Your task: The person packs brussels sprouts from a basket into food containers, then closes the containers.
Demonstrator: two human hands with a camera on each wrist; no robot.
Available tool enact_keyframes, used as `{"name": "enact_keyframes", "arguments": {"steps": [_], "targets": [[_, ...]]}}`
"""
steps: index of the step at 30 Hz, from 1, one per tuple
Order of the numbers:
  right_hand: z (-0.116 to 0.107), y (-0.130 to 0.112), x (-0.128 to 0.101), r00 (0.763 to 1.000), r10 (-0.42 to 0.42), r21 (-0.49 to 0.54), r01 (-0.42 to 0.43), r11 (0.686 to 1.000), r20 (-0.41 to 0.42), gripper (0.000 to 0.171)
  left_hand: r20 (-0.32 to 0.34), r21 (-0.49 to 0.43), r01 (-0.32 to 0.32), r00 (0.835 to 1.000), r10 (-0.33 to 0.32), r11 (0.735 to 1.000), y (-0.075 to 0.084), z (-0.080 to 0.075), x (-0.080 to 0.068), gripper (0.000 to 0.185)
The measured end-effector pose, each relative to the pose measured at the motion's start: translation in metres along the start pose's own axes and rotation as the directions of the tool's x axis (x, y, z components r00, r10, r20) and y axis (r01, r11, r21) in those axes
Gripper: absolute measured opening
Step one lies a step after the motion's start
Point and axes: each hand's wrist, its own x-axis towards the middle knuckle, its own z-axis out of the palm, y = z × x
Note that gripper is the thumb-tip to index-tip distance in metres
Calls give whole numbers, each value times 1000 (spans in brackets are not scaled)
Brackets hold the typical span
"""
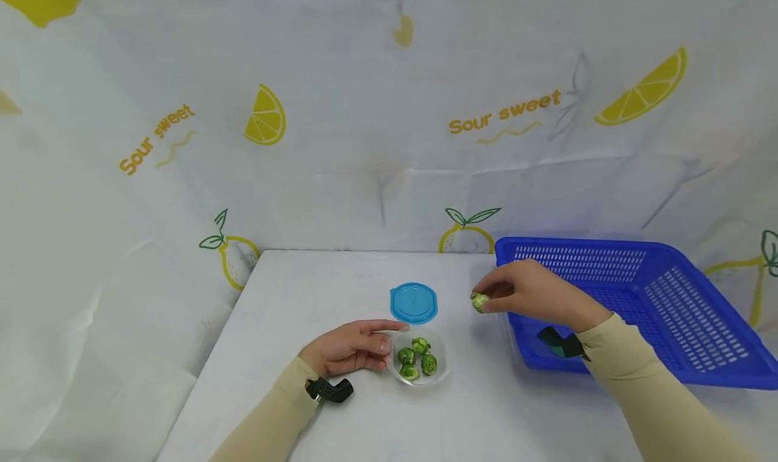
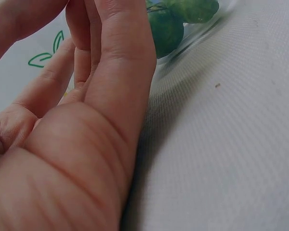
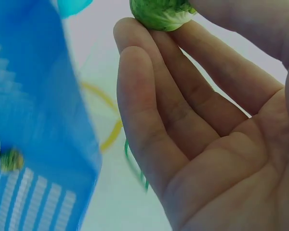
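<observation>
My left hand point(image 1: 349, 348) rests at the left side of a small clear plastic container point(image 1: 448, 364), its loosely extended fingers touching the wall and rim. Several Brussels sprouts point(image 1: 428, 364) lie in the container. To the right, my right hand point(image 1: 527, 293) pinches one Brussels sprout point(image 3: 163, 12) at its fingertips, above the table beside the blue basket point(image 1: 608, 246). A light blue lid point(image 1: 414, 303) lies flat just behind the container.
Inside the basket, more green sprouts point(image 3: 10, 160) show in the right wrist view. The white table point(image 1: 316, 279) meets a lemon-printed cloth backdrop point(image 1: 365, 144) at its far edge. The basket's high rim stands under my right forearm.
</observation>
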Motion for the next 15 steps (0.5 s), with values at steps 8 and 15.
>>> {"name": "enact_keyframes", "arguments": {"steps": [8, 15], "targets": [[39, -25, 20, 993, -110, 50, 109, 993, 35, 20, -5, -8, 14, 1000, -14, 1000, 1, 0, 1, 62], [68, -40, 22, 973, -226, 1, 226, 974, 39, 21, -3, -13, 7, 1000, -7, 1000, 1, 0, -1, 65]]}}
